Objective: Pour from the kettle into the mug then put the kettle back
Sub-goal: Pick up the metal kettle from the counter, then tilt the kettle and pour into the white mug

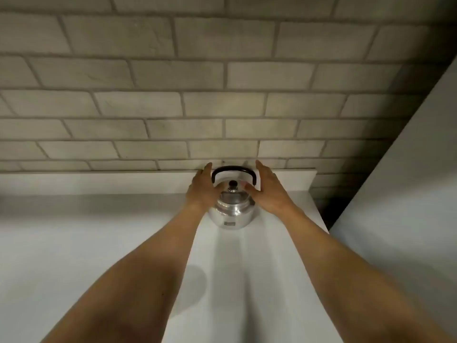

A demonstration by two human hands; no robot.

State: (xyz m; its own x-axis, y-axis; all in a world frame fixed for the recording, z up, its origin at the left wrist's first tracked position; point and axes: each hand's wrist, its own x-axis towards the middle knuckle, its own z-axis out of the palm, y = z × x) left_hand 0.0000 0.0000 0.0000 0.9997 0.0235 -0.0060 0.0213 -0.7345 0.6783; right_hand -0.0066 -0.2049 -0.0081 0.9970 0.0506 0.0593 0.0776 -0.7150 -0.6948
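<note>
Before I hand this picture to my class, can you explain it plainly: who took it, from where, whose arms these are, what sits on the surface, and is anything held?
There is no machine here. A person wears a wide-angle camera on the head, looking forward and down, so the two bare arms are that person's own. A shiny metal kettle with a black handle stands upright on a white counter against a brick-patterned wall. The left hand and right hand are open, one on each side of the kettle. The left looks to touch its side; neither grips it. No mug is visible.
</note>
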